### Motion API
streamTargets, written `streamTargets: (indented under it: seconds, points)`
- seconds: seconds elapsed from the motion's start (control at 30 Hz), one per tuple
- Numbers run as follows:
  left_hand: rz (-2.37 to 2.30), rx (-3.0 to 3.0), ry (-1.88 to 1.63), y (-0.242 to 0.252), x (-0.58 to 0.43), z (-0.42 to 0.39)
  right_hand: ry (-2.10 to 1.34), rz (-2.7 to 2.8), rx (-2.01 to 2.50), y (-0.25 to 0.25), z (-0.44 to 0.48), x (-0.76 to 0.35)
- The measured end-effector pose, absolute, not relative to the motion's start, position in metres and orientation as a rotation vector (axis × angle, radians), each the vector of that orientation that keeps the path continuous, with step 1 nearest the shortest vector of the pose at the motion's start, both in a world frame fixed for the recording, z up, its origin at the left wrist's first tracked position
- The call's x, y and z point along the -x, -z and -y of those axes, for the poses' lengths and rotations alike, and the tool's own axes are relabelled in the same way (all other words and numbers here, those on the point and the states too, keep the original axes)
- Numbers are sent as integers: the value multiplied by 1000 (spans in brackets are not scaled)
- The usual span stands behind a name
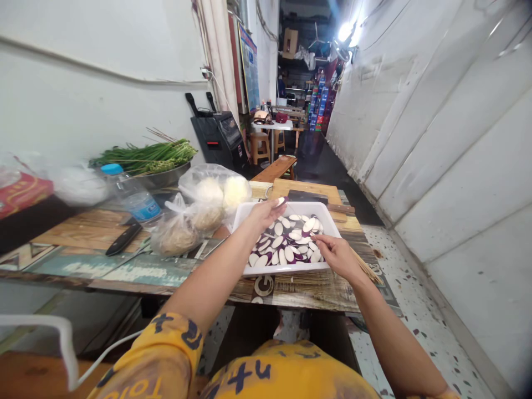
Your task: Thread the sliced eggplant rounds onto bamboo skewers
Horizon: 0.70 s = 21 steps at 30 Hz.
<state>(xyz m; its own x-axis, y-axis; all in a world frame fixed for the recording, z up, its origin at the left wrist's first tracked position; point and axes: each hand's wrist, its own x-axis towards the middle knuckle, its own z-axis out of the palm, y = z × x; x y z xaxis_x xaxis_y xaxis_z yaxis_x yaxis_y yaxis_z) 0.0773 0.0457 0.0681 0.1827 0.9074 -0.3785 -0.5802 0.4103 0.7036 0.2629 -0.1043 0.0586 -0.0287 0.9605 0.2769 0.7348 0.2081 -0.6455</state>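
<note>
A white tray [249,213] on the wooden table holds several purple-skinned eggplant slices [286,244]. My left hand [266,211] hovers over the tray's far left corner, fingers closed on one slice [281,201]. At the tray's right edge, my right hand [337,254] pinches a thin wooden skewer whose tip points into the slices. A bundle of skewers [368,269] lies on the table just right of that hand.
Plastic bags of pale food [208,194], a water bottle [135,197], a black-handled knife [123,239] and a bowl of green stalks [145,158] sit left of the tray. A cutting board with a cleaver [310,194] lies behind it. A narrow aisle runs along the right.
</note>
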Motion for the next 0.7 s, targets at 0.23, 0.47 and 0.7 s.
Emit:
streamTargets:
  seconds: [0.23,0.47,0.7]
  points:
    - [-826,-468,-1111,-66,-77,-47,-455,1818,1598,-59,104,-262]
    - [-817,-494,-1118,-66,-78,-46,-455,1821,1607,-60,103,-261]
    - [-862,-543,-1090,-69,-80,-42,-434,1831,1604,-60,103,-262]
